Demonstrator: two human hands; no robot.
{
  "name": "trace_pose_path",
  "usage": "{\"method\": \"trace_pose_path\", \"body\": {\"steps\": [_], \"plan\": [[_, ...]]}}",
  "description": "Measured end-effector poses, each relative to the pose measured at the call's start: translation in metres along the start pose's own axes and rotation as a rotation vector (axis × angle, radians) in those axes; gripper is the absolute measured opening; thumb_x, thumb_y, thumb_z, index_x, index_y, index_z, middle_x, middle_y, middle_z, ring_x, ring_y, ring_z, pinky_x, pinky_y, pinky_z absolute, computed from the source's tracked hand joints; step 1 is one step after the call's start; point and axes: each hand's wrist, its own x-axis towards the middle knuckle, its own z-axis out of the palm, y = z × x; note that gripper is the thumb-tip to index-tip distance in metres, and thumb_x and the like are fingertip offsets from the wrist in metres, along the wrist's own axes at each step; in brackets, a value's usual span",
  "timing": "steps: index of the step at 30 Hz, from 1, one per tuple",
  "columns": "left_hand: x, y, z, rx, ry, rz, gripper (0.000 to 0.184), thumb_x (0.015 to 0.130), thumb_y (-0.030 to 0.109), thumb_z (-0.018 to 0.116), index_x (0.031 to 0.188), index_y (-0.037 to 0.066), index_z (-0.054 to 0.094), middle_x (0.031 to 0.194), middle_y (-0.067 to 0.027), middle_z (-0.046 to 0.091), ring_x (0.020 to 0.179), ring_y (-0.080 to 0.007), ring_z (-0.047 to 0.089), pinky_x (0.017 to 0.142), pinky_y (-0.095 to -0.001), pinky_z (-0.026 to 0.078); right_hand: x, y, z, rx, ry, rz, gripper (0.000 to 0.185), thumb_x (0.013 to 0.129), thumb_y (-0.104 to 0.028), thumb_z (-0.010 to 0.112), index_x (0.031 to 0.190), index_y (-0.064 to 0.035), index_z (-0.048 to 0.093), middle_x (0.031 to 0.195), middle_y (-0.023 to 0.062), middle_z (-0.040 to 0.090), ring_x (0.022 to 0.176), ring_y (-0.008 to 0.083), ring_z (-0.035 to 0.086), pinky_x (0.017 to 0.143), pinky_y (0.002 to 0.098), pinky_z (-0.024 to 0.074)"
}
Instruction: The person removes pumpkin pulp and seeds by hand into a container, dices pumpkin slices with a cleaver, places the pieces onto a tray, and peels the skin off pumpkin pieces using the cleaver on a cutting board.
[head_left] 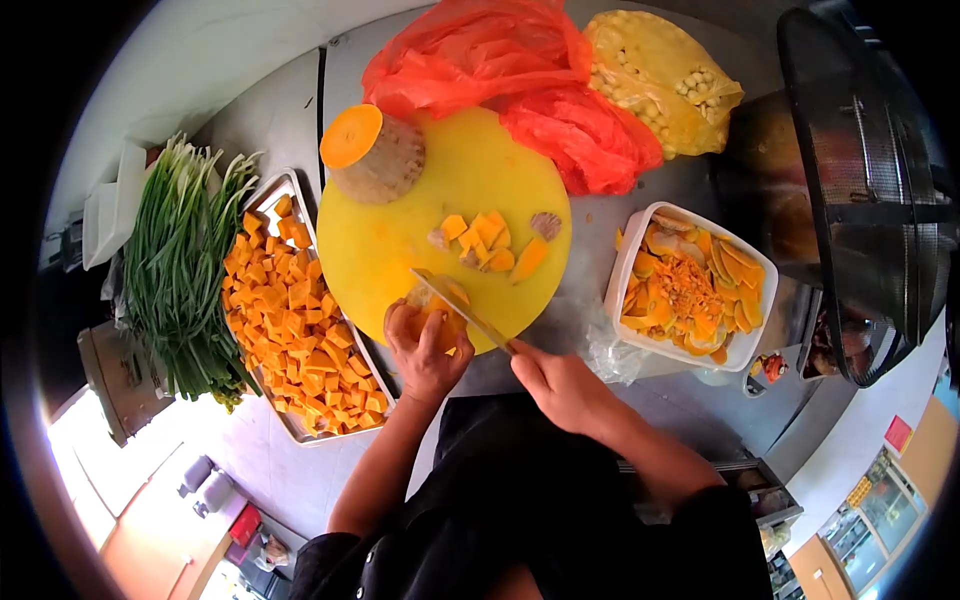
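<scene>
A piece of pumpkin [437, 297] lies at the near edge of a round yellow cutting board [365, 255], its underside and near side largely covered by the left hand [427, 350]. The left hand grasps the piece from above, fingers bent and spread, the thumb side toward the knife [465, 312]. The right hand [560, 385] is closed around the knife's handle, which is almost wholly hidden; the straight metal blade slants across the piece, and how deeply it enters the flesh cannot be told. Both forearms reach inward from the black-clad torso, elbows bent. Beyond the hands lie orange pumpkin chunks [485, 240], angular and smooth-faced, with scraps of rough, greyish rind. At the board's far left stands a large pumpkin section [375, 155], a tapered stump with mottled beige skin and a flat orange cut face. To the left, a shallow metal tray [290, 182] bears heaped cubes, partly covering its floor; long green onions [185, 270] lie alongside. To the right, a white plastic tub [616, 300] holds curved slices and stringy pulp. Crumpled translucent red plastic [470, 55] overlaps the board's far rim, its contents indistinct; an adjoining yellow bag [660, 85] encloses small pale pieces, not clearly identifiable. A black mesh basket [850, 200] appears distorted at the right margin.
</scene>
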Motion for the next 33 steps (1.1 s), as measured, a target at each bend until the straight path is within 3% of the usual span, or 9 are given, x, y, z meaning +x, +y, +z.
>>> {"method": "trace_pose_path", "body": {"steps": [12, 15, 17, 19, 21, 24, 27, 30, 33], "plan": [[0.0, -0.001, 0.001, -0.048, 0.013, -0.008, 0.048, 0.063, 0.014, 0.079, 0.108, 0.011, 0.064, 0.119, -0.02, 0.047, 0.118, -0.0477, 0.049, 0.1, -0.0575, 0.044, 0.042, 0.031, 0.025, -0.043, 0.029, 0.037, 0.045, 0.108, -0.04, 0.039, 0.129, -0.0051, 0.058, 0.094, 0.0285, 0.07, 0.093, 0.0499, 0.064, 0.082, 0.0561, 0.0504], [0.001, -0.002, 0.002, -0.043, 0.012, -0.021, 0.046, 0.063, 0.014, 0.079, 0.106, 0.01, 0.065, 0.119, -0.0197, 0.047, 0.119, -0.0467, 0.049, 0.101, -0.0567, 0.044, 0.066, 0.049, 0.047, -0.039, 0.309, -0.34, 0.043, 0.108, -0.039, 0.041, 0.125, -0.0048, 0.06, 0.092, 0.0266, 0.07, 0.091, 0.0479, 0.066, 0.079, 0.0532, 0.0515], [0.001, -0.003, 0.0, -0.025, 0.011, -0.02, 0.048, 0.063, 0.014, 0.082, 0.107, 0.01, 0.064, 0.124, -0.0213, 0.048, 0.121, -0.0475, 0.048, 0.101, -0.057, 0.044, 0.074, 0.068, 0.042, 0.077, 0.207, -0.23, 0.047, 0.108, -0.044, 0.042, 0.114, -0.0019, 0.061, 0.077, 0.016, 0.065, 0.071, 0.0322, 0.064, 0.068, 0.0427, 0.0512], [0.005, 0.001, -0.002, -0.014, 0.019, -0.009, 0.052, 0.063, 0.015, 0.085, 0.109, 0.011, 0.063, 0.128, -0.0232, 0.048, 0.122, -0.0483, 0.048, 0.101, -0.0572, 0.044, 0.068, 0.073, 0.028, 0.232, 0.102, -0.04, 0.049, 0.109, -0.045, 0.042, 0.111, -0.0011, 0.063, 0.075, 0.0147, 0.065, 0.069, 0.0303, 0.066, 0.066, 0.0398, 0.0515], [0.013, 0.006, -0.005, 0.002, 0.042, -0.003, 0.057, 0.061, 0.017, 0.089, 0.11, 0.011, 0.061, 0.133, -0.0252, 0.048, 0.123, -0.0492, 0.049, 0.1, -0.0572, 0.046, 0.059, 0.076, 0.016, 0.425, -0.028, 0.227, 0.046, 0.109, -0.042, 0.041, 0.115, -0.0024, 0.064, 0.085, 0.0226, 0.07, 0.086, 0.0422, 0.07, 0.073, 0.0444, 0.0524], [0.014, -0.002, -0.009, -0.03, -0.073, -0.012, 0.062, 0.061, 0.019, 0.092, 0.112, 0.012, 0.059, 0.137, -0.0281, 0.047, 0.122, -0.0504, 0.051, 0.098, -0.057, 0.048, 0.042, 0.077, 0.017, 0.26, 0.069, 0.057, 0.048, 0.108, -0.043, 0.043, 0.123, -0.0022, 0.064, 0.082, 0.0235, 0.07, 0.077, 0.0405, 0.07, 0.067, 0.0456, 0.0528], [0.026, -0.029, -0.019, -0.183, -0.205, 0.285, 0.061, 0.063, 0.021, 0.092, 0.114, 0.012, 0.059, 0.134, -0.0282, 0.048, 0.119, -0.0501, 0.053, 0.096, -0.0567, 0.049, 0.007, 0.042, 0.016, 0.007, 0.246, -0.215, 0.049, 0.107, -0.042, 0.046, 0.133, -0.0031, 0.061, 0.078, 0.0235, 0.069, 0.069, 0.0389, 0.07, 0.062, 0.0479, 0.0527], [0.03, -0.034, -0.028, -0.237, -0.304, 0.349, 0.059, 0.065, 0.022, 0.092, 0.115, 0.012, 0.062, 0.134, -0.0288, 0.049, 0.119, -0.0502, 0.053, 0.097, -0.0567, 0.049, -0.017, 0.024, 0.022, -0.197, 0.245, -0.231, 0.051, 0.106, -0.04, 0.05, 0.141, -0.0028, 0.055, 0.074, 0.0234, 0.069, 0.064, 0.0391, 0.069, 0.058, 0.05, 0.0527], [0.0, -0.024, -0.024, -0.181, -0.122, 0.149, 0.05, 0.068, 0.019, 0.089, 0.112, 0.012, 0.067, 0.136, -0.0279, 0.051, 0.121, -0.0505, 0.052, 0.099, -0.0559, 0.048, -0.034, 0.017, 0.03, -0.323, 0.297, -0.3, 0.054, 0.104, -0.039, 0.053, 0.142, -0.0009, 0.053, 0.07, 0.0217, 0.067, 0.059, 0.0405, 0.067, 0.055, 0.0498, 0.053]]}}
